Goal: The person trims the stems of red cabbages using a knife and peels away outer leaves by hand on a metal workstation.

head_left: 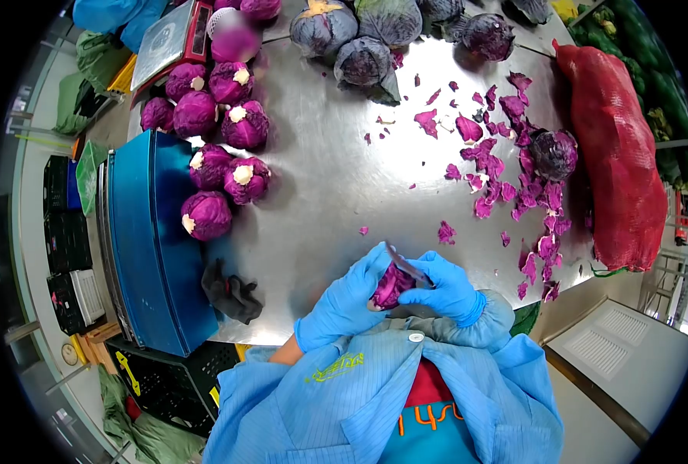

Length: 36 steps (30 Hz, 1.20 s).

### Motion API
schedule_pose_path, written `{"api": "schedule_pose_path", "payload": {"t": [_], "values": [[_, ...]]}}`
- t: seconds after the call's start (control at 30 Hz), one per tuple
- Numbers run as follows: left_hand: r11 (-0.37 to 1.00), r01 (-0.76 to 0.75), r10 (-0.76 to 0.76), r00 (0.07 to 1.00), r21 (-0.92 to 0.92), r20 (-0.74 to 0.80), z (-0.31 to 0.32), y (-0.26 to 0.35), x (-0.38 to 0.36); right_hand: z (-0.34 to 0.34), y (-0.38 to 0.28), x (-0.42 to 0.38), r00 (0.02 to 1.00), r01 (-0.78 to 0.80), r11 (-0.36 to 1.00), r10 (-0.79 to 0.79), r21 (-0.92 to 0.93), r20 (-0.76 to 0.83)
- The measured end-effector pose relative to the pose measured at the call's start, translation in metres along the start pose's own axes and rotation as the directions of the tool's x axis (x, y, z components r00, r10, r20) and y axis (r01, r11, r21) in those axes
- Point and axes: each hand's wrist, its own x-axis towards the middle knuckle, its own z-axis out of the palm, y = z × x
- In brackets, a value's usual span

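My left hand (352,298), in a blue glove, is wrapped around a small red cabbage (392,288) close to my chest. My gloved right hand (448,290) is closed on a knife (407,264), whose dark narrow blade lies across the top of the cabbage. Its handle is hidden in my fingers. Trimmed purple cabbages (206,215) with pale cut stems stand in a group at the left of the steel table (321,201). Torn purple leaves (483,158) are scattered over the right side, around one untrimmed cabbage (554,153).
Darker whole cabbages (363,60) with outer leaves sit at the far edge. A full red mesh sack (618,162) lies along the right edge. Blue boxes (158,240), a dark cloth (230,294) and a scale (170,42) are at the left.
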Motion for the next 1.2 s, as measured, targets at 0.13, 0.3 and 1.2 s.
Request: {"api": "schedule_pose_path", "payload": {"t": [0.13, 0.3, 1.2], "values": [[1.000, 0.009, -0.009, 1.000, -0.018, 0.006, 0.000, 0.000, -0.007, 0.007, 0.012, 0.000, 0.992, 0.019, 1.000, -0.019, -0.002, -0.123], [0.997, -0.043, 0.037, 0.994, -0.057, -0.100, -0.005, 0.013, -0.002, -0.007, 0.059, 0.000, 0.786, -0.120, 0.977, -0.014, -0.175, -0.617], [0.799, 0.164, -0.268, 0.958, -0.578, -0.100, 0.018, 0.024, 0.015, -0.019, 0.029, -0.022, 0.605, -0.072, 0.733, 0.571, 0.676, -0.555]]}}
